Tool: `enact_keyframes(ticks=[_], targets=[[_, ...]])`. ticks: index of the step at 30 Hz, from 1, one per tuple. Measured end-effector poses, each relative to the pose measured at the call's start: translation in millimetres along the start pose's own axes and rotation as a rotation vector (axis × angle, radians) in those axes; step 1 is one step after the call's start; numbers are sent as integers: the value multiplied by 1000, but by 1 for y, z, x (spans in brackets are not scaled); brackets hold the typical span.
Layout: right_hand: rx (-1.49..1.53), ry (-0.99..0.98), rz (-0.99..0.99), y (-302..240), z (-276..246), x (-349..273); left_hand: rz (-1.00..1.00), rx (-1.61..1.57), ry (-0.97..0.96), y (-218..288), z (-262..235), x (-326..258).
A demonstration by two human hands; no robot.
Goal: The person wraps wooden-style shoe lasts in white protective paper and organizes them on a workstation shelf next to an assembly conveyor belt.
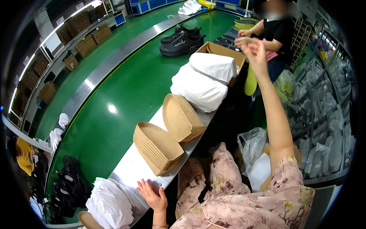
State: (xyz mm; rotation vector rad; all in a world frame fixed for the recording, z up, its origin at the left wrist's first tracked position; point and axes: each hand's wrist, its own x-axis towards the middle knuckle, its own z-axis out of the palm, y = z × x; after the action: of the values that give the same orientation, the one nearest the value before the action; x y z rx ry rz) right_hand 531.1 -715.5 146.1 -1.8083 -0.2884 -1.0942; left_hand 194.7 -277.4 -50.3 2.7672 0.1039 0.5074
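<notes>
My left hand (154, 196) rests palm down near the front edge of the metal ledge, fingers spread and holding nothing. It lies between a crumpled stack of white tissue paper (110, 202) and a nested stack of brown moulded-pulp shoe inserts (156, 147). A second brown insert stack (183, 118) sits just beyond. My right hand (254, 57) is raised in the air at the far right, its fingers loosely bent, with nothing visible in them. Below and left of it are a white paper bundle (202, 84) and an open cardboard box (238, 57).
A pair of black sneakers (181, 42) stands on the green conveyor belt (114, 91); more black shoes (70, 179) are at the near left. Another person (280, 42) works at the far right. Racks of plastic-wrapped items (324, 126) stand to the right.
</notes>
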Motion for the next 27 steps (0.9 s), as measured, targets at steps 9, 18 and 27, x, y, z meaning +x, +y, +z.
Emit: enact_keyframes(ticks=[9,18,27], targets=[[-112,-377,313,73,26,-51,-148,-313,313,12,-36,15],[0,-144,122,22,8,-21,392,-313,696,127,-141,188],[193,-99,42,-51,37,3,-340,-1771,-144,321,-19,400]])
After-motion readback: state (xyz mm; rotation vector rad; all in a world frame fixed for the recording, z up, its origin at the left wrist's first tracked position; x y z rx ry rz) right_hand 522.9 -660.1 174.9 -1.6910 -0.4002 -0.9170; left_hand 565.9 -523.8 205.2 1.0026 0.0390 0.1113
